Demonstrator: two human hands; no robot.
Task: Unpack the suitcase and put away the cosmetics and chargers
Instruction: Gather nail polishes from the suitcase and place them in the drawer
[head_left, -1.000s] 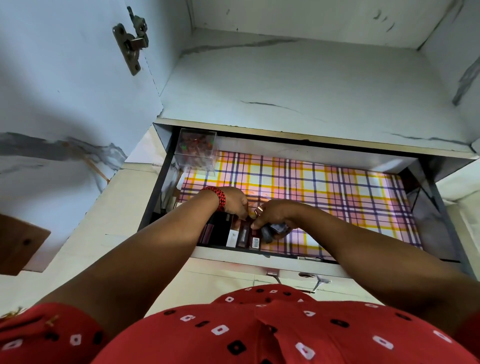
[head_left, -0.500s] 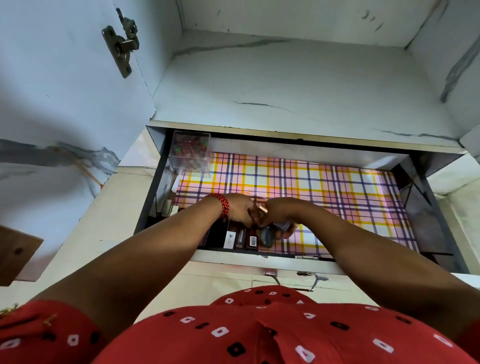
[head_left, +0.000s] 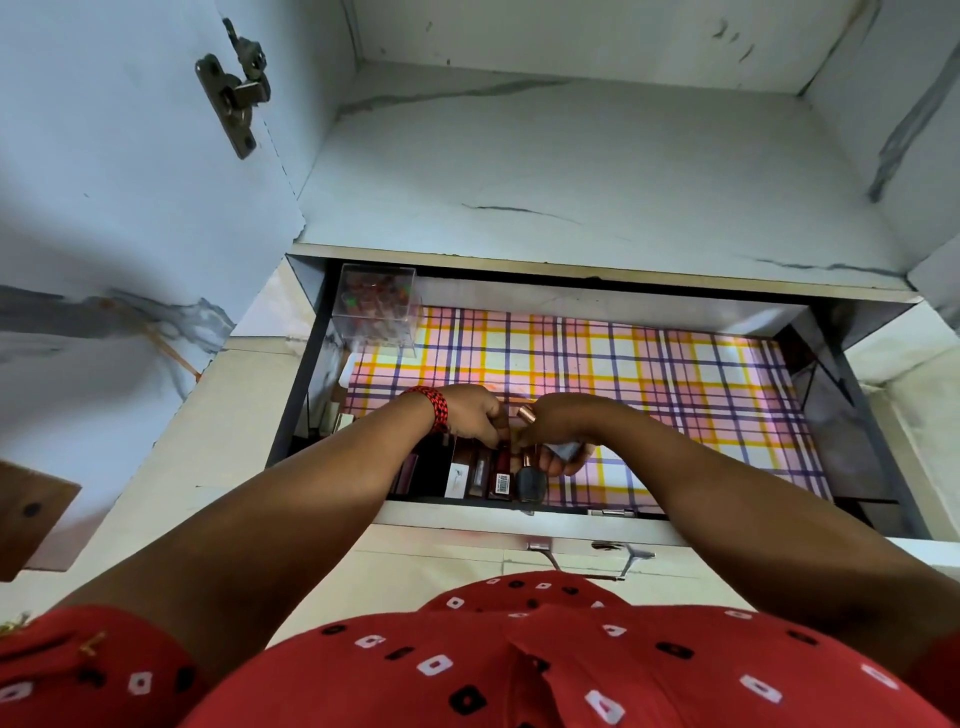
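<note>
Hands have drawn together at the front-left corner of the open dark-walled drawer (head_left: 304, 384). The left hand (head_left: 470, 415) now pinches a dark red tube (head_left: 503, 460) into the row of boxed cosmetics (head_left: 460, 475), while the right hand (head_left: 563, 428) grips a copper-capped tube (head_left: 527, 414) and others. Stowing is well underway; the suitcase is not in view.

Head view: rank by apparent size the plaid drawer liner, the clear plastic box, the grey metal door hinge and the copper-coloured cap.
1. plaid drawer liner
2. clear plastic box and grey metal door hinge: alike; the hinge is nearer the camera, so unranked
3. copper-coloured cap
</note>
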